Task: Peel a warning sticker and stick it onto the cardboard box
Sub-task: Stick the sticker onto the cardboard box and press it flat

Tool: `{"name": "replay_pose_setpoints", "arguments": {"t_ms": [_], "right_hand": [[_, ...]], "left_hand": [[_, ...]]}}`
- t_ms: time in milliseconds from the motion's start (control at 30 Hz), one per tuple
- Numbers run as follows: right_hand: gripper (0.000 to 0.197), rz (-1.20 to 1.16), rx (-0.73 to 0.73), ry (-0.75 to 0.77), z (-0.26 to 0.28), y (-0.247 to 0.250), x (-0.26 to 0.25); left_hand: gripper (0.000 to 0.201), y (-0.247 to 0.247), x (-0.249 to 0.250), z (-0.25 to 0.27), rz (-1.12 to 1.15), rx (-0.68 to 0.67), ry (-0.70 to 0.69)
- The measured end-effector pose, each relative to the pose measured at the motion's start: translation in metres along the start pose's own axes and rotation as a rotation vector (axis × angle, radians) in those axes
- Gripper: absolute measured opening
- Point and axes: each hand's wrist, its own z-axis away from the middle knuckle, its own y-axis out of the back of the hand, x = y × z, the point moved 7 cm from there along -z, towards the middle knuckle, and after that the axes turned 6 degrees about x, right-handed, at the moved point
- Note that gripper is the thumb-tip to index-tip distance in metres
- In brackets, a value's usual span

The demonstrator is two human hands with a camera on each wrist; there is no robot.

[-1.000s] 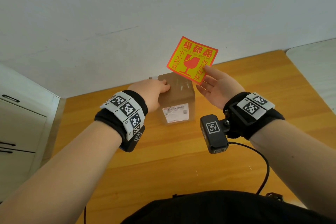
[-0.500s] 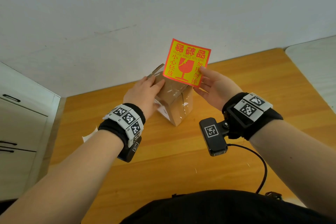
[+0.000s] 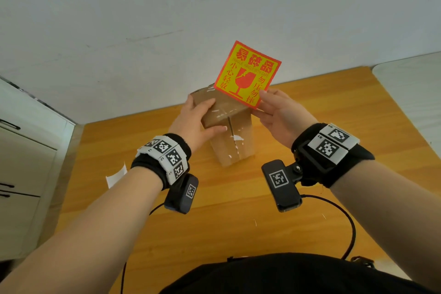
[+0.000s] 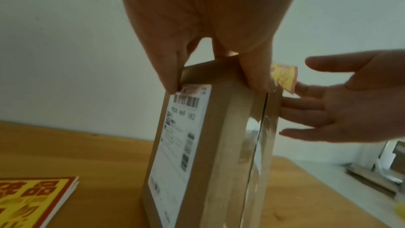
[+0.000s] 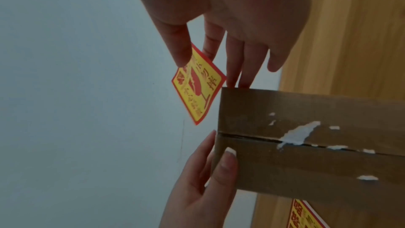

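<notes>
Head view: left hand (image 3: 194, 122) grips the upended cardboard box (image 3: 229, 131) on the table; right hand (image 3: 281, 114) pinches the warning sticker (image 3: 247, 74) above. Wrist views: the taped seam faces up, so she should lay one edge first, then smooth flat.

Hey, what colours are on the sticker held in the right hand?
The sticker is yellow with a red border, red characters and a red broken-glass symbol; the head view shows it best.

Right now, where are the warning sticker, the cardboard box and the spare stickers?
warning sticker (image 3: 247, 74), head view, printed face.
cardboard box (image 3: 235, 148), head view, taped front.
spare stickers (image 4: 32, 198), left wrist view, top sheet.
</notes>
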Motion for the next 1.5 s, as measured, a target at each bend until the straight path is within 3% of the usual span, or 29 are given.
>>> {"name": "replay_pose_setpoints", "arguments": {"t_ms": [100,200,367,467,567,667,767,900,1067,1167,1267,1367,1433,1500], "right_hand": [[0.021,-0.011,0.006,0.029,0.002,-0.007,-0.001],[0.039,0.025,0.005,0.043,0.003,-0.014,-0.002],[0.006,-0.086,-0.053,0.025,0.005,-0.016,-0.012],[0.011,-0.189,-0.061,0.002,0.005,-0.016,-0.016],[0.005,-0.175,-0.046,-0.036,0.005,-0.014,-0.007],[0.011,-0.148,-0.037,-0.073,0.006,-0.014,0.01],[0.004,-0.116,-0.008,-0.084,0.004,-0.014,0.023],[0.014,-0.045,0.063,-0.11,0.0,-0.01,0.033],[0.016,0.128,0.136,-0.119,0.001,0.0,0.037],[0.018,0.236,0.152,-0.083,0.005,0.003,0.031],[0.017,0.351,0.151,-0.064,0.013,0.004,0.027],[0.02,0.431,0.15,-0.07,0.018,0.006,0.029],[0.02,0.462,0.13,-0.091,0.021,0.006,0.035],[0.019,0.478,0.12,-0.105,0.021,0.006,0.039]], "left_hand": [[0.07,0.002,0.005,-0.005,0.003,-0.011,-0.044],[0.064,0.003,0.002,-0.005,0.067,0.007,0.001],[0.055,0.011,-0.001,-0.006,0.166,0.074,0.06],[0.05,0.008,-0.005,-0.005,0.248,0.047,0.158],[0.057,0.002,-0.011,-0.002,0.198,0.023,0.225],[0.064,-0.008,-0.021,-0.002,0.153,0.008,0.272],[0.063,-0.02,-0.028,-0.002,0.241,0.0,0.312],[0.076,-0.037,-0.03,0.006,0.323,-0.068,0.314],[0.074,-0.039,-0.033,0.012,0.244,-0.093,0.258],[0.059,-0.026,-0.034,0.014,0.329,-0.062,0.231],[0.018,-0.013,-0.037,0.018,0.664,-0.077,0.312],[0.012,-0.014,-0.038,0.03,0.977,-0.212,0.434],[0.005,-0.015,-0.038,0.034,0.961,-0.219,0.379],[0.01,-0.017,-0.038,0.037,0.886,-0.189,0.302]]}}
